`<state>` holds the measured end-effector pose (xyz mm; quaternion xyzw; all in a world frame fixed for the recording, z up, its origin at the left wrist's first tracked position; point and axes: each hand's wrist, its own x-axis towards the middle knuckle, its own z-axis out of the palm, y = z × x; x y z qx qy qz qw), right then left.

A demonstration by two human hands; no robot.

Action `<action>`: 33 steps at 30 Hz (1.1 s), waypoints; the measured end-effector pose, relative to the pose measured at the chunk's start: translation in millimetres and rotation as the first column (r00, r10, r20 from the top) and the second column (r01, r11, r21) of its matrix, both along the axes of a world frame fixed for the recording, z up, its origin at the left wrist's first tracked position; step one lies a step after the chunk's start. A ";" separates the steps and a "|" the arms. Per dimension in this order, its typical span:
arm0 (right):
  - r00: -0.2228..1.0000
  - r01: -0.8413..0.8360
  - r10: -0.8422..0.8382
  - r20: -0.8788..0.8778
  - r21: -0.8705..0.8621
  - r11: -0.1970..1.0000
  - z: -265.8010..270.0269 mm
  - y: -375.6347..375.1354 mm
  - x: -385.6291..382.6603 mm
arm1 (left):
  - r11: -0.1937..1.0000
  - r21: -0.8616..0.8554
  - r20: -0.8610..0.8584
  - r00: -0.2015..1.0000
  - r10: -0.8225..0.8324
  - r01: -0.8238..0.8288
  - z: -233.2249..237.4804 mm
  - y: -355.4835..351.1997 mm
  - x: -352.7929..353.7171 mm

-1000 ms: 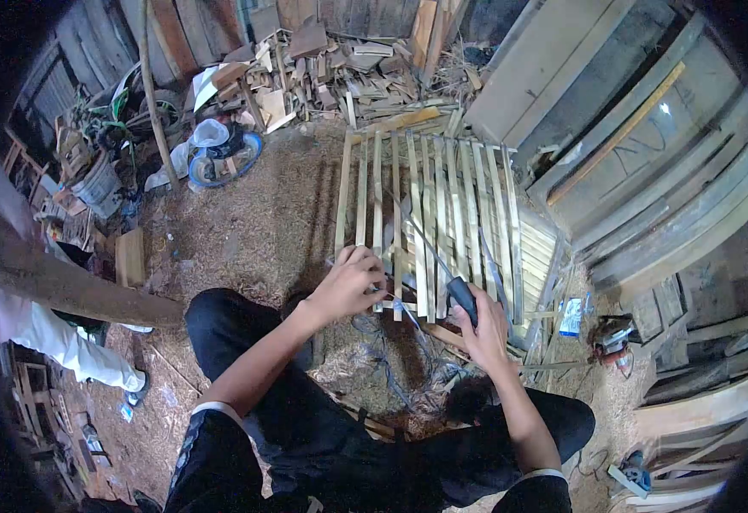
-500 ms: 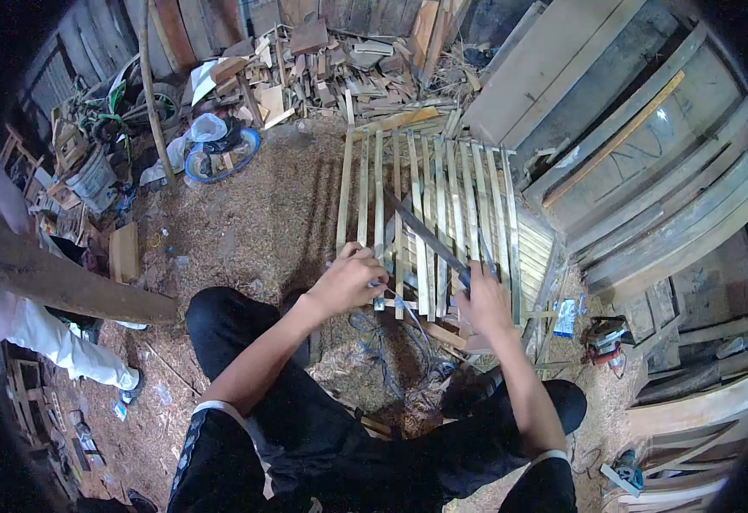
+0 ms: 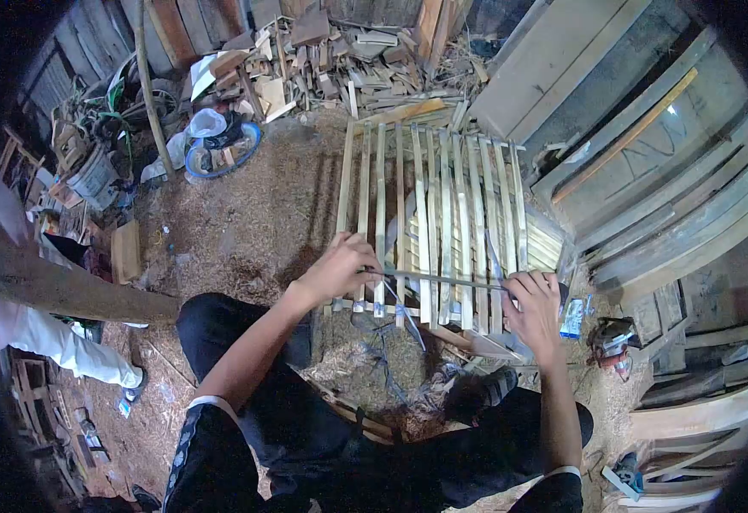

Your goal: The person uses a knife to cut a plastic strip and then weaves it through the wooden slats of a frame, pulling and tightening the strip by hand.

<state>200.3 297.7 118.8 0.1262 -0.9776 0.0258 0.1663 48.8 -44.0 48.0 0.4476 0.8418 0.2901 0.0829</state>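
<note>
A frame of thin wooden slats (image 3: 428,214) lies in front of my knees, the slats running away from me side by side. Across their near part stretches a long dark blade-like tool (image 3: 442,278). My right hand (image 3: 535,309) is closed round its right end. My left hand (image 3: 340,269) is pinched at its other end, above the left slats; whether it grips the tool or a strip there is hard to tell. Thin strips (image 3: 406,321) hang below the near slat ends.
Scrap wood (image 3: 348,73) is heaped at the back wall. A blue-rimmed basin (image 3: 223,154) stands back left. A post (image 3: 75,274) and a person's pale trouser leg (image 3: 75,349) are at left. Boards (image 3: 682,205) line the right, near a red power tool (image 3: 615,342).
The tool has swung from a slanting position pointing away to lying crosswise over the slats. My right hand has moved right, and its end now reaches my left hand.
</note>
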 end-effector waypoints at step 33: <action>0.997 -0.053 0.056 0.051 -0.059 0.997 -4.8 -2.6 -0.4 | 0.998 0.041 0.008 0.999 -0.051 0.050 -19.7 34.4 -12.3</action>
